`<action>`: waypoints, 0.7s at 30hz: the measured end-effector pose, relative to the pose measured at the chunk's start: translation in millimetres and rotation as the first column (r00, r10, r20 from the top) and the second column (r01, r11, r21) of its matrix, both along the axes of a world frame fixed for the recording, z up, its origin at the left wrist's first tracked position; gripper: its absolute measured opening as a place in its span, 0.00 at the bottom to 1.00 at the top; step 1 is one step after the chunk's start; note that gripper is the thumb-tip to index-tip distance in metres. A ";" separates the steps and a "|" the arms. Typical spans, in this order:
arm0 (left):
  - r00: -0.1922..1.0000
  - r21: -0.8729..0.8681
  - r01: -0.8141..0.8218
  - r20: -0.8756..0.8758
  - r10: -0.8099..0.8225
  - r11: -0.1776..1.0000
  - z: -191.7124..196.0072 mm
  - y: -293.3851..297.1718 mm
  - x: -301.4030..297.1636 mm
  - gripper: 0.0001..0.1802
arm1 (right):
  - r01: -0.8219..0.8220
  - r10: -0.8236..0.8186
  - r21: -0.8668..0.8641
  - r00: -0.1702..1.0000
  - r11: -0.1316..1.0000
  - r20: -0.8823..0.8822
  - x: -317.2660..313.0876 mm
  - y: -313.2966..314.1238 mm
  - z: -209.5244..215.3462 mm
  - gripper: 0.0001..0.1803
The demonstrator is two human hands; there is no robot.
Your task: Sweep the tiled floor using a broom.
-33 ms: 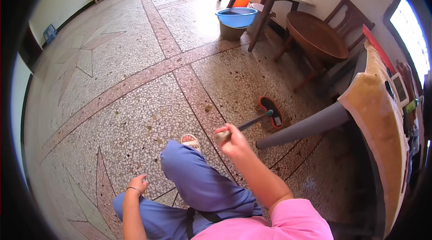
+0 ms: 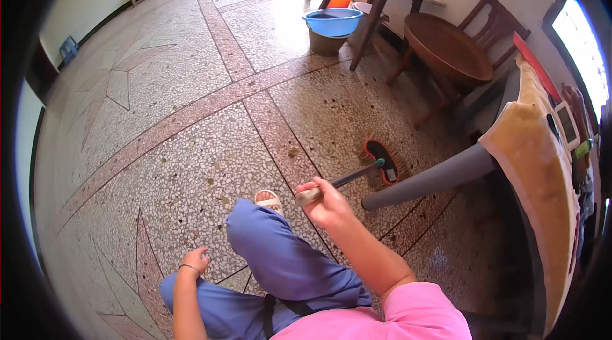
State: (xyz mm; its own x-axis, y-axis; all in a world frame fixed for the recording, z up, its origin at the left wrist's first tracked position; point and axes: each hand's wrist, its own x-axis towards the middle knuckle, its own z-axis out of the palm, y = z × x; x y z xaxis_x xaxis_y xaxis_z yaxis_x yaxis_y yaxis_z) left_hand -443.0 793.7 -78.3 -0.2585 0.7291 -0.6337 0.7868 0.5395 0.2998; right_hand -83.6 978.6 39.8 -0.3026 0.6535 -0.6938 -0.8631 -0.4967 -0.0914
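Observation:
My right hand (image 2: 326, 205) is closed around the handle end of a broom, ahead of my right knee. The broom (image 2: 352, 177) slants away to the right, its dark handle joining a green socket. Its oval head, black with an orange-red edge and stiff bristles, rests on the speckled floor (image 2: 191, 149) beside a thick grey table leg (image 2: 427, 177). My left hand (image 2: 196, 261) hovers at or rests on my left knee, holding nothing, fingers loosely apart, a thin bracelet at the wrist. One foot in a light sandal (image 2: 268, 201) shows beyond my knee.
On the right stands a table with a tan cloth (image 2: 529, 142). Behind it are a round brown tray (image 2: 446, 47) by a wooden chair (image 2: 497, 18), and a blue basin (image 2: 333, 21) on a dark bucket (image 2: 326, 42). Small dark specks dot the floor.
My right hand and the broom have shifted slightly left, and the handle end sits a little lower. My left hand stays put.

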 end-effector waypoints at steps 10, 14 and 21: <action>1.000 0.003 0.020 0.001 -0.020 1.000 0.9 30.6 11.0 0.21 | 0.175 -0.180 0.044 0.956 0.984 0.230 125.5 93.9 -62.4 0.14; 0.998 0.071 0.060 -0.026 -0.059 0.996 14.0 31.6 11.1 0.21 | 0.341 -0.311 -0.078 0.915 0.937 0.256 163.1 106.2 -110.1 0.13; 0.938 0.130 -0.172 0.324 0.123 0.976 109.6 42.1 37.0 0.20 | 0.158 -0.116 -0.105 0.938 0.982 0.326 60.6 51.6 -79.4 0.12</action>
